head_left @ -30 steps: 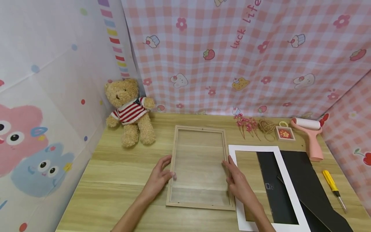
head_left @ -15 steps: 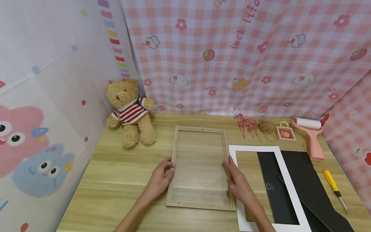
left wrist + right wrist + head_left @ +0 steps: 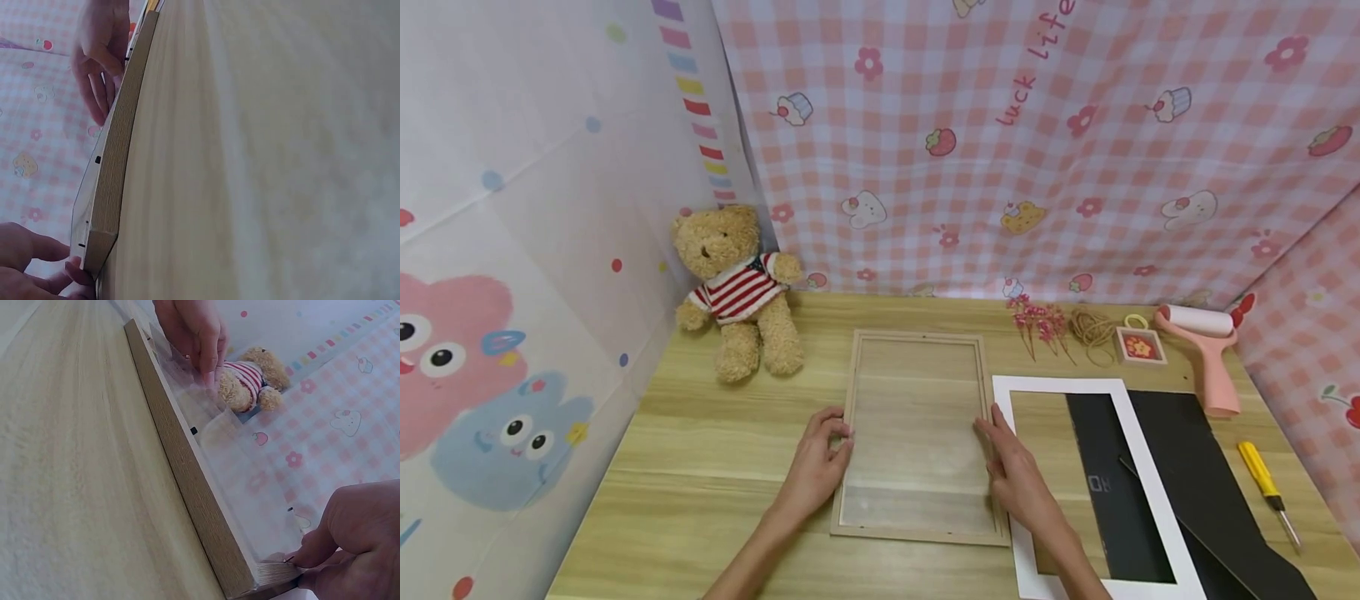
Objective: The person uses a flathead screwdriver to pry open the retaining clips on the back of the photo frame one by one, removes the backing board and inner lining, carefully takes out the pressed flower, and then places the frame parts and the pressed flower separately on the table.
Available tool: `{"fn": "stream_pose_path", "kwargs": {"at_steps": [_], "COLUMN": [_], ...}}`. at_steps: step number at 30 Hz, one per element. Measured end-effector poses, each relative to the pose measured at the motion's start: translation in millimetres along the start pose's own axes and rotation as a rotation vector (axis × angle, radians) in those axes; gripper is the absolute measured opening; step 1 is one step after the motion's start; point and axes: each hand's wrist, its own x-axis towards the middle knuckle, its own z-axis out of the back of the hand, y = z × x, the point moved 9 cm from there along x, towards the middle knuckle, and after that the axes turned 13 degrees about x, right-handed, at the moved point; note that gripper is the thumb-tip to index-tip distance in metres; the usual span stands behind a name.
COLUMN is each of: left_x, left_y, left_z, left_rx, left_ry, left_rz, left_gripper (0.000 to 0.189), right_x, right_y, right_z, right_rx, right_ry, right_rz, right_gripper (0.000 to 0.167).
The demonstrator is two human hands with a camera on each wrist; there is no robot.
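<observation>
A light wooden picture frame (image 3: 921, 538) lies on the table, with a clear sheet (image 3: 917, 433) over its opening. How the sheet sits in the frame I cannot tell. My left hand (image 3: 814, 467) pinches the left side of the frame with thumb and bent fingers; in the left wrist view its fingertips (image 3: 76, 270) meet the frame's corner. Along the opposite side my right hand (image 3: 1021, 475) grips the edge, its thumb near the wooden rail (image 3: 181, 450) in the right wrist view. Some fingertips are hidden beneath the edges.
A white mat board (image 3: 1060, 384) overlaps a black backing board (image 3: 1195, 467) on the right. Beyond lie a yellow screwdriver (image 3: 1258, 468), a pink lint roller (image 3: 1210, 367), twine (image 3: 1092, 327), pink dried flowers (image 3: 1037, 319) and a small box (image 3: 1139, 345). A teddy bear (image 3: 737, 292) sits back left.
My left hand has shifted slightly, its thumb moving up along the frame's left edge. The far edge of the frame appears marginally lower. My right hand stays in place.
</observation>
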Motion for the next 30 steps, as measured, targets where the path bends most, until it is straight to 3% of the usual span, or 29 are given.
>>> {"fn": "stream_pose_path", "kwargs": {"at_steps": [8, 16, 21, 27, 30], "left_x": [0.2, -0.1, -2.8, -7.6, -9.6], "left_y": [-1.4, 7.5, 15.0, 20.3, 22.3], "left_z": [5.2, 5.8, 13.3, 20.9, 22.6], "left_rx": [-0.001, -0.19, -0.246, -0.313, -0.332], "left_ry": [-0.016, 0.071, 0.053, 0.043, 0.042], "left_rz": [0.006, 0.103, 0.157, 0.201, 0.205], "left_gripper": [0.008, 0.012, 0.014, 0.016, 0.016], "right_x": [0.9, 2.0, 1.8, -1.8, -2.1], "right_y": [0, 1, 5, 18, 14], "right_z": [2, 9, 12, 10, 7], "right_rx": [-0.001, -0.009, -0.002, -0.007, -0.011], "right_ry": [0.003, -0.037, -0.067, -0.113, -0.145], "right_rz": [0.013, 0.011, 0.019, 0.11, 0.171], "right_gripper": [0.059, 0.047, 0.037, 0.031, 0.028]}}
